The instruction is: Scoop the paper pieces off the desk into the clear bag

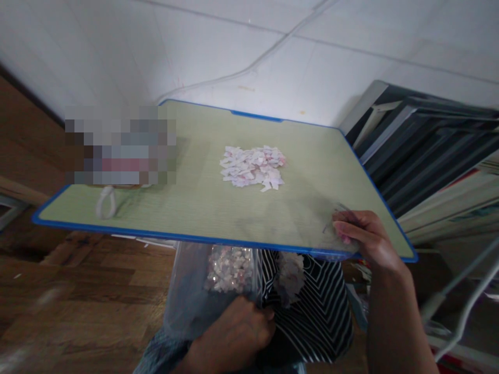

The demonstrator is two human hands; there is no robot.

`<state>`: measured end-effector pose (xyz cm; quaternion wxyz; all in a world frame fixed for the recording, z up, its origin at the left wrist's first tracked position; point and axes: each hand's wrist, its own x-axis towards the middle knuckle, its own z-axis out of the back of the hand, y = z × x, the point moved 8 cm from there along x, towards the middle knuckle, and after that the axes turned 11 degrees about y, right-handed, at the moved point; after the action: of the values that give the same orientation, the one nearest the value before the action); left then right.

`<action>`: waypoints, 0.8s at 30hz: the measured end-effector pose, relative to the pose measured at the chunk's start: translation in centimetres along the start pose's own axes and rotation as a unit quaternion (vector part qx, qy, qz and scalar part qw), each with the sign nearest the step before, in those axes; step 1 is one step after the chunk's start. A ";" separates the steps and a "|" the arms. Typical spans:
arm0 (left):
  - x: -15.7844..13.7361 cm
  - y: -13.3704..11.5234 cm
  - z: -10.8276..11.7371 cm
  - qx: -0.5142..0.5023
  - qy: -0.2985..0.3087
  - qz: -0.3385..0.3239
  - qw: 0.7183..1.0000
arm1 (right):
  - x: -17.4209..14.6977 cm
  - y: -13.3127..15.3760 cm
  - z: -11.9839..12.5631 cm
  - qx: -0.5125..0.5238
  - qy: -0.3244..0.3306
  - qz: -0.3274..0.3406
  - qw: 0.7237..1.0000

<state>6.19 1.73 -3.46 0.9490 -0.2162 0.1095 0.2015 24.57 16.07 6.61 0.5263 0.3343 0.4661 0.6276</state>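
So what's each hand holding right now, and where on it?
Left hand grips the clear plastic bag at its lower edge; right hand pinches a thin transparent sheet, hard to identify.

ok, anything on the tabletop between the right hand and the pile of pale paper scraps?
Head view: nothing. Bare green tabletop lies between the right hand, at the blue-edged near corner, and the pile of pink-white paper scraps; only faint shadows cross it.

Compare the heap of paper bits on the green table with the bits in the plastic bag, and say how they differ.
The heap on the table lies loose and spread flat in the open, untouched by either hand; the bits in the bag sit bunched behind clear plastic, below the table edge. The left hand grips the plastic bag; the right hand rests at the table's near corner. Both lots look like small whitish-pink scraps.
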 end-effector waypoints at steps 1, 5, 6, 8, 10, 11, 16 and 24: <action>0.0 0.0 -0.1 -0.001 0.002 0.000 1.000 | -0.1 -0.2 0.4 0.023 -0.040 0.006 0.999; 0.1 0.0 0.0 -0.002 0.000 0.001 1.000 | -1.2 -0.6 1.2 0.031 -0.226 0.013 0.974; 0.1 0.0 0.0 -0.002 -0.002 0.003 1.000 | -1.6 -0.4 0.9 0.001 -0.255 0.009 0.967; 0.0 0.1 0.1 -0.005 -0.003 0.006 1.000 | -1.9 0.0 -0.2 -0.041 -0.270 0.007 0.962; 0.0 0.0 0.0 -0.014 0.003 0.002 1.000 | -2.1 0.6 -1.5 -0.070 -0.261 0.010 0.963; 0.0 0.0 0.1 -0.018 0.004 0.000 1.000 | -2.1 0.9 -2.2 -0.086 -0.254 0.013 0.963; -0.1 -0.1 0.3 -0.010 -0.005 -0.002 1.000 | -1.2 2.9 -5.8 -0.139 -0.203 0.033 0.969; 0.0 -0.1 0.0 -0.016 -0.009 -0.003 1.000 | 1.0 4.5 -9.6 -0.122 -0.104 0.078 0.984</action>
<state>6.24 1.68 -3.47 0.9469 -0.2299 0.0973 0.2027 14.07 14.80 7.45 0.5583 0.3659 0.3013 0.6809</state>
